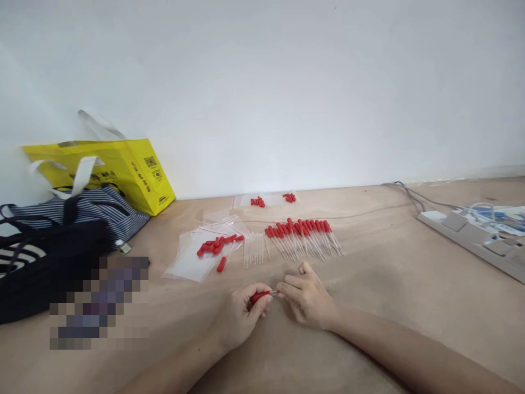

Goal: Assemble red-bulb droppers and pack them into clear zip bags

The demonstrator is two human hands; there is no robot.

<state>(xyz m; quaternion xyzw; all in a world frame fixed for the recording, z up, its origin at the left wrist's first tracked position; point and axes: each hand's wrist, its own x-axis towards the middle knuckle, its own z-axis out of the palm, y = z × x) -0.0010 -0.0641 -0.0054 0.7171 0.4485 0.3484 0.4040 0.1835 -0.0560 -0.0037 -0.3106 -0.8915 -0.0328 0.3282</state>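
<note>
My left hand (248,313) is closed around a red rubber bulb (260,296) near the front middle of the table. From the bulb's right end a thin clear tube (274,293) sticks out, and my right hand (305,298) pinches it. Beyond my hands lies a row of clear tubes with red bulbs (303,230) on their far ends. Left of that row are several bare clear tubes (253,249). Loose red bulbs (213,245) rest on a clear zip bag (186,262), and a single red bulb (221,264) lies beside them.
Small red pieces (257,202) lie on another clear bag (273,200) near the wall. A yellow bag (123,169), a striped bag (94,210) and a black bag (61,262) stand at the left, near a blurred item (104,301). A power strip (471,235) with cables lies at the right.
</note>
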